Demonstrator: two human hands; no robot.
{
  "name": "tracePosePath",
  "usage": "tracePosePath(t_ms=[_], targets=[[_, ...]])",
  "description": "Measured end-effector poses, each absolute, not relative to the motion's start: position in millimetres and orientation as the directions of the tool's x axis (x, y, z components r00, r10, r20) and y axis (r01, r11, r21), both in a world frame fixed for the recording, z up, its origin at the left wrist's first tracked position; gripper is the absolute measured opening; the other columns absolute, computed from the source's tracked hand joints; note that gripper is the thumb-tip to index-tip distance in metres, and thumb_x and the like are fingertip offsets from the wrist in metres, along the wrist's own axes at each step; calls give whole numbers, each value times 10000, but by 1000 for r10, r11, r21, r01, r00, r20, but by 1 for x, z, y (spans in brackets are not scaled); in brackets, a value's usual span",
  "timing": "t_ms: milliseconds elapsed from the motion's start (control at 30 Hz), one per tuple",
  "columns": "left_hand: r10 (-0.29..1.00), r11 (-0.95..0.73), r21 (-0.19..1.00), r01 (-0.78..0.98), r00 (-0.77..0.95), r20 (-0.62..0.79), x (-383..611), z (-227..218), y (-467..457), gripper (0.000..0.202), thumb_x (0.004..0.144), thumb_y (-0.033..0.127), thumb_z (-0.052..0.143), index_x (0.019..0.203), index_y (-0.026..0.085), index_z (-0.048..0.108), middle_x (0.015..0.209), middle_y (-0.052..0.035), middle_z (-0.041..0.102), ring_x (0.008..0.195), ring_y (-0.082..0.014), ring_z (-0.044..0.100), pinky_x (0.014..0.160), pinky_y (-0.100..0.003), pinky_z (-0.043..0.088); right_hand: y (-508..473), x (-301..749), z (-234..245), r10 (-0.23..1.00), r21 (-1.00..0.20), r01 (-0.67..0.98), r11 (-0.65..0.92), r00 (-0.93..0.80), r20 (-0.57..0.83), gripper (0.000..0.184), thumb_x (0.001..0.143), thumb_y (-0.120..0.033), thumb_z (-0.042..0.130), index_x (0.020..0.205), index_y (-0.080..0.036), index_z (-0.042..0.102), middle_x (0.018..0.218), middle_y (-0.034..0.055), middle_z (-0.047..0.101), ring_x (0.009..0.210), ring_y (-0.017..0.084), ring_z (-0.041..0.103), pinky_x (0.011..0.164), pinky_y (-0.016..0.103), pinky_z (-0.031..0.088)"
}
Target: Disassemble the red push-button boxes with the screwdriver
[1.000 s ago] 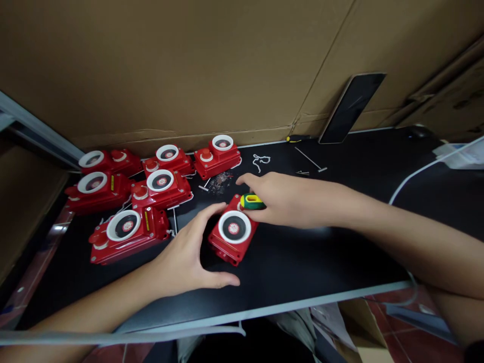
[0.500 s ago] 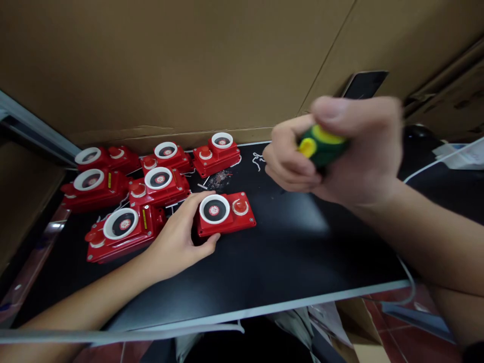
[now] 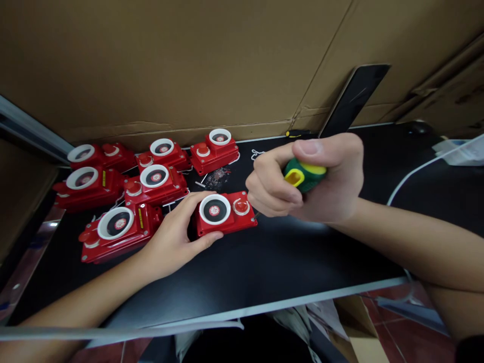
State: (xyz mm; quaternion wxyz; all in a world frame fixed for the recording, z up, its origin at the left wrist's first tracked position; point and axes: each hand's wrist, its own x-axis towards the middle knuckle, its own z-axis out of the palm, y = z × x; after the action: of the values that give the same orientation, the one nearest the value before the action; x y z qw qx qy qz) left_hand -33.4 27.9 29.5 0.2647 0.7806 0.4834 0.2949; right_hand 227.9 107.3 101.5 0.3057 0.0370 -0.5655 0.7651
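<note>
Red unit (image 3: 227, 216) lies lengthwise left to right, left end clasped by the left hand (image 3: 172, 241); right of the unit, the right hand (image 3: 328, 196) grips a screwdriver (image 3: 312, 179), tip contact unconfirmed.

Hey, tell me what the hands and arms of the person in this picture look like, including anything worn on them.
Both the left hand and right hand are gloveless. No ring, watch or bracelet shows. Both forearms are bare, with no sleeve over them. A black patch at the bottom right corner might be a sleeve edge; I can't tell.
</note>
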Motion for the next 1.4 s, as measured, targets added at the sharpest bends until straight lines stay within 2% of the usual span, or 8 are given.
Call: tracePosePath(t_ms=[467, 567, 667, 767, 833, 900, 1100, 1400], targets=[[909, -393, 694, 603, 366, 197, -33, 32, 28, 586, 1018, 475, 795, 1500, 247, 551, 1448, -108, 718, 1296, -316, 733, 1150, -479, 602, 105, 226, 105, 453, -893, -428, -137, -829, 328, 491, 1157, -415, 498, 710, -212, 504, 577, -56, 392, 514, 105, 314, 521, 287, 254], [910, -392, 689, 610, 368, 192, -32, 33, 28, 578, 1026, 470, 785, 1501, 243, 548, 1444, -108, 722, 1286, -312, 739, 1149, -478, 604, 101, 224, 112, 491, -944, -328, 24, -819, 297, 534, 1188, -463, 397, 720, -226, 493, 586, -55, 418, 502, 107, 363, 523, 289, 309], [905, -407, 678, 612, 370, 210, -32, 33, 28, 568, 1031, 454, 777, 1505, 245, 545, 1461, -101, 719, 1318, -311, 731, 1157, -466, 600, 99, 229, 126, 504, -931, -132, 339, -810, 298, 552, 1194, -547, 414, 773, -214, 544, 729, -16, 545, 650, 133, 517, 655, 295, 434], [904, -412, 671, 616, 370, 215, -32, 33, 27, 568, 1026, 448, 781, 1505, 251, 548, 1465, -99, 719, 1326, -316, 729, 1150, -466, 604, 102, 241, 143, 498, -740, 87, 667, -791, 356, 462, 1103, -591, 649, 848, -206, 651, 917, 16, 602, 825, 163, 569, 757, 301, 449], [910, -396, 674, 624, 365, 197, -32, 33, 27, 568, 1021, 453, 784, 1498, 249, 553, 1449, -101, 725, 1301, -317, 739, 1147, -476, 606, 104, 249, 151, 513, -616, 217, 757, -781, 355, 375, 1026, -551, 784, 889, -215, 689, 939, 16, 624, 828, 171, 572, 746, 308, 444], [916, -380, 679, 629, 358, 181, -32, 34, 28, 579, 1010, 468, 792, 1490, 244, 557, 1440, -104, 729, 1286, -319, 743, 1152, -483, 603, 105, 253, 155, 538, -560, 290, 776, -768, 348, 341, 959, -507, 870, 905, -221, 692, 899, 8, 658, 777, 170, 567, 708, 322, 438], [924, -358, 699, 620, 346, 166, -32, 33, 29, 593, 1009, 493, 800, 1494, 247, 562, 1431, -95, 733, 1283, -303, 742, 1163, -467, 596, 100, 250, 154, 667, -606, 376, 701, -646, 371, 330, 838, -457, 969, 908, -258, 716, 835, 3, 734, 712, 196, 606, 654, 380, 461], [937, -314, 744, 590, 320, 141, -34, 34, 30, 618, 989, 530, 812, 1490, 255, 578, 1432, -105, 739, 1281, -328, 744, 1156, -495, 602, 107, 251, 150, 616, -559, 356, 749, -683, 391, 391, 932, -619, 865, 886, -241, 779, 816, 39, 684, 713, 195, 551, 659, 373, 461]])
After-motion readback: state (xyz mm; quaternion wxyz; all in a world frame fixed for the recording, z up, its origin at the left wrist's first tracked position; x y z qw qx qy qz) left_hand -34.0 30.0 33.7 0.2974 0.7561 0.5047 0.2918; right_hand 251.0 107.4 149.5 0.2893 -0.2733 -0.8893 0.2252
